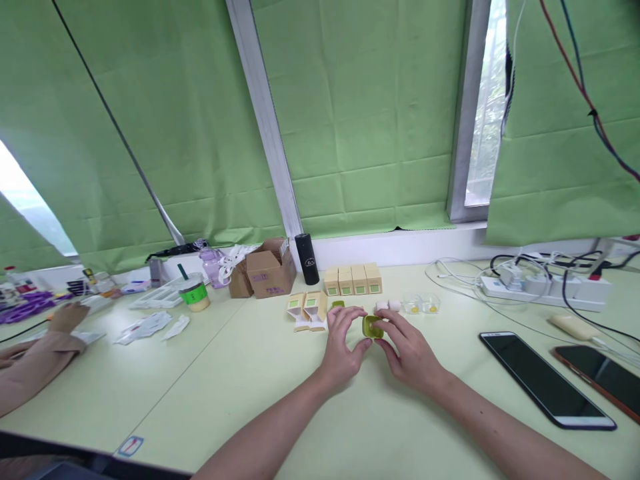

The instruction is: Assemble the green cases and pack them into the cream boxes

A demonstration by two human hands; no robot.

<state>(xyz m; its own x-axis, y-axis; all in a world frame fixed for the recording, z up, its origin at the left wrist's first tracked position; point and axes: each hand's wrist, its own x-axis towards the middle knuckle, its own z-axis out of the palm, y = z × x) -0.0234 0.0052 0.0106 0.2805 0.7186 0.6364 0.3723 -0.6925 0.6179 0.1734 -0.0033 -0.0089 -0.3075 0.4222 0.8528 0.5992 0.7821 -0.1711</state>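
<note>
Between both hands, just above the table, is a small olive-green square cup (372, 327), its hollow side facing me. My left hand (344, 343) pinches its left edge with thumb and fingertips. From the other side, my right hand (407, 343) grips it, with fingers at the rim and the thumb below. Behind my left fingers lies another green piece (338, 304), partly hidden. Two opened small cartons (306, 308) lie with flaps out to the left. Past my right fingers are small whitish-pink pieces (389, 305) and two clear cups (421, 304) with something yellow inside.
Several closed small boxes (353, 280) stand in a row at the back, near a black cylinder (307, 259) and a brown carton (270, 268). Two phones (547, 379) and a power strip (545, 293) with cables lie right. Another person's hand (69, 317) is far left.
</note>
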